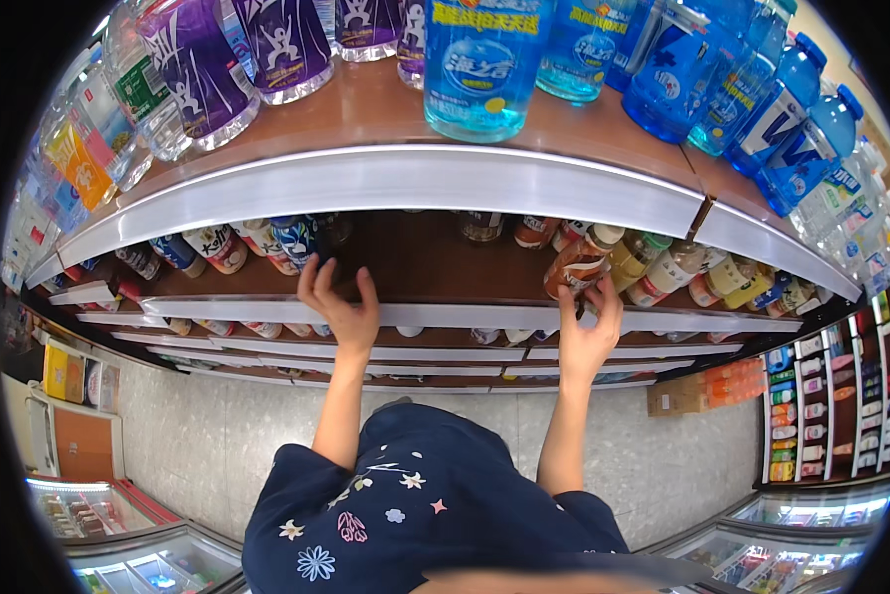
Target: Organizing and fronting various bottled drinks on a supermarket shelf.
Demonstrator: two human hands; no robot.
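Observation:
On the second shelf (422, 260), under the top shelf's metal edge, stand rows of drink bottles with a gap in the middle. My right hand (592, 323) has its fingertips around the lower part of a brown plastic drink bottle (580, 261) with a pale cap. The bottle tilts at the front of the right-hand row. My left hand (344, 308) reaches up over the shelf edge at the left of the gap, fingers apart. Its fingertips are close to a blue patterned bottle (295, 241); whether they touch it I cannot tell. A dark bottle (335, 226) stands in shadow beside that one.
Above, the top shelf (370, 104) holds purple-labelled bottles (281, 44) and large blue drink bottles (482, 74); its white metal edge (415, 174) overhangs my hands. Lower shelves run beneath. Cartons (675, 397) stand on the tiled floor at right, and glass-topped freezers (155, 564) lie behind me.

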